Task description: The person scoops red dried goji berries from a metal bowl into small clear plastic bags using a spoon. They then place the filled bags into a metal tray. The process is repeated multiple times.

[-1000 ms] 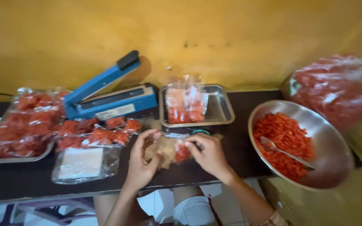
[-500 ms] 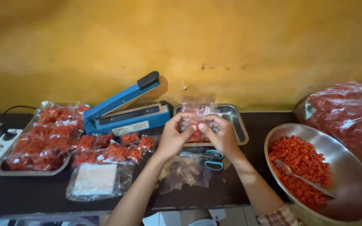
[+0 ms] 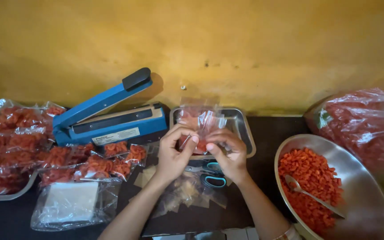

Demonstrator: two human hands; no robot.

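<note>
We have both hands up at centre frame: left hand and right hand pinch a small clear pouch of orange-red bits between them, fingers closed on its lower edge, thumbs facing each other. The pouch stands upright over the small steel tray at 12 o'clock from the hands. At 6 o'clock from the hands, teal-handled scissors lie on the dark table, with loose clear empty bags just below them. At 9 o'clock, a row of filled flat packets, orange-red contents, overlapping. At 10 o'clock, a blue heat sealer with its arm raised; a pale rectangular label on its front face, text not readable. Far 9 o'clock, a steel tray heaped with more filled packets. At 8 o'clock, a clear bag holding a white stack. At 3 o'clock, a big steel bowl of orange-red pieces, with a spoon lying in it. At 2 o'clock, a large clear bulk bag of the same stuff, touching the yellow wall.
</note>
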